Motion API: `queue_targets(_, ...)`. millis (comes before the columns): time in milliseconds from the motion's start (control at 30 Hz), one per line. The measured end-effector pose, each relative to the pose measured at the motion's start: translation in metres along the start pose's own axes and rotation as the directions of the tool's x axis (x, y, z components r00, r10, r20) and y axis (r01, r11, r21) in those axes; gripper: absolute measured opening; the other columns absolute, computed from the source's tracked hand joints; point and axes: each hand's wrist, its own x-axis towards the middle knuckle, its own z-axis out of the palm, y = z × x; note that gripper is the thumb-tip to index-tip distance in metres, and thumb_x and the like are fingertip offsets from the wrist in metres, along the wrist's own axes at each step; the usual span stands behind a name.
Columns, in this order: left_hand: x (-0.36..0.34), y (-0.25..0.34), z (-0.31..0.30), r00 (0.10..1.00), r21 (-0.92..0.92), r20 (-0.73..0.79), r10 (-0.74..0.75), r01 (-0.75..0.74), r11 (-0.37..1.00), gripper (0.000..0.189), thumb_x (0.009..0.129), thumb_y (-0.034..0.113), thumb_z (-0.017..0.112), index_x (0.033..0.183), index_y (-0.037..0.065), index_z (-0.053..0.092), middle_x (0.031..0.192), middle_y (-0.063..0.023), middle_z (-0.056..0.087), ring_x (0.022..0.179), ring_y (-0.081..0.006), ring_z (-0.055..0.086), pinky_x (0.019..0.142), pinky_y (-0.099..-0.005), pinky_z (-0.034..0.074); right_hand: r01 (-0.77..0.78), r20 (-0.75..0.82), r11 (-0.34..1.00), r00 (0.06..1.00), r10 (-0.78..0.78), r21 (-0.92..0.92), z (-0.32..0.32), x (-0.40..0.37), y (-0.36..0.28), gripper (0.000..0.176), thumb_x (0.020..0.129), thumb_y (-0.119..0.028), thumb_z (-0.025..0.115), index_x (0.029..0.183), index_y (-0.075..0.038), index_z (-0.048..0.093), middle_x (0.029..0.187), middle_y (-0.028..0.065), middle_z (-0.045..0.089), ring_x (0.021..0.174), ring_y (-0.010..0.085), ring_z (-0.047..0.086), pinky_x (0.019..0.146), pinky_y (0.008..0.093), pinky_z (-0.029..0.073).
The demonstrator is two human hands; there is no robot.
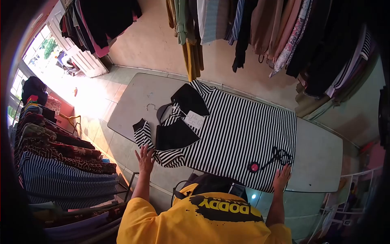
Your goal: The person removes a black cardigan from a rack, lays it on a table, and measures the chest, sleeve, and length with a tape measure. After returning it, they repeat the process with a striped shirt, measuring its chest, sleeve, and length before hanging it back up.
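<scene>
A black-and-white striped top [243,130] with a black collar [178,122] lies flat on a grey table [130,105]. A white paper tag [194,119] sits by the collar, and a hanger hook [151,106] sticks out past it. My left hand [144,159] rests flat, fingers spread, on the near sleeve and shoulder at the table's front edge. Fingers extended, my right hand [281,177] presses on the top's hem at the near right. A small tool with a round red end [254,167] and a black cord [280,156] lies on the fabric just left of my right hand.
Hanging clothes [260,32] line the wall behind the table. A rack of folded and hung patterned garments [57,158] stands at my left. A bright doorway [61,61] is at the far left. A white wire rack [349,195] is at the right.
</scene>
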Motion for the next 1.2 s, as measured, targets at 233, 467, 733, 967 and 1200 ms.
queue_targets(233, -0.040, -0.038, -0.022, 0.572, -0.132, 0.786, -0.237, 0.528, 0.839, 0.034, 0.078, 0.027, 0.054, 0.097, -0.001, 0.054, 0.087, -0.0180, 0.059, 0.090, -0.0333, 0.056, 0.077, -0.0413, 0.044, -0.022, 0.017, 1.000, 1.000, 0.022, 0.022, 0.002, 0.003, 0.002, 0.058, 0.089, -0.036, 0.037, 0.136, -0.007, 0.018, 0.138, 0.0189, 0.023, 0.130, 0.0296, 0.018, 0.106, 0.0450, 0.012)
queue_targets(467, -0.042, -0.036, 0.019, 0.946, -0.143, 0.048, -0.321, 0.324, 0.935, 0.020, 0.078, 0.020, 0.055, 0.094, 0.008, 0.054, 0.095, -0.0144, 0.055, 0.089, -0.0323, 0.053, 0.074, -0.0431, 0.044, -0.075, 0.080, 0.992, 0.995, 0.066, 0.105, -0.006, 0.005, -0.004, 0.061, 0.089, -0.034, 0.038, 0.136, -0.004, 0.015, 0.140, 0.0189, 0.021, 0.131, 0.0305, 0.015, 0.106, 0.0453, 0.009)
queue_targets(733, 0.079, 0.059, 0.025, 0.992, -0.016, 0.065, 0.108, -0.107, 0.994, 0.051, 0.081, 0.030, 0.053, 0.127, 0.012, 0.040, 0.135, -0.0095, 0.034, 0.128, -0.0256, 0.025, 0.103, -0.0457, 0.018, 0.176, 0.173, 0.964, 0.962, -0.211, 0.201, -0.038, 0.020, -0.017, 0.047, 0.080, -0.024, 0.055, 0.119, 0.000, 0.042, 0.120, 0.0211, 0.044, 0.111, 0.0371, 0.040, 0.095, 0.0479, 0.030)
queue_targets(967, 0.082, 0.058, 0.030, 0.980, -0.051, 0.196, 0.018, -0.008, 0.999, 0.059, 0.083, 0.041, 0.044, 0.135, 0.017, 0.029, 0.142, -0.0048, 0.022, 0.132, -0.0286, 0.013, 0.098, -0.0618, 0.012, -0.449, -0.100, 0.892, 0.886, 0.453, 0.061, 0.000, 0.048, 0.063, 0.058, 0.083, -0.026, 0.052, 0.128, 0.003, 0.031, 0.131, 0.0261, 0.032, 0.122, 0.0411, 0.028, 0.102, 0.0476, 0.021)
queue_targets(1200, 0.096, 0.067, 0.025, 0.971, -0.033, 0.234, -0.048, 0.057, 0.998, 0.059, 0.084, 0.042, 0.043, 0.136, 0.019, 0.026, 0.143, -0.0021, 0.019, 0.133, -0.0301, 0.010, 0.094, -0.0666, 0.012, -0.038, -0.077, 0.998, 0.996, 0.041, 0.047, 0.010, 0.013, -0.017, 0.060, 0.087, -0.036, 0.040, 0.135, -0.006, 0.022, 0.140, 0.0165, 0.021, 0.129, 0.0353, 0.021, 0.103, 0.0501, 0.017)
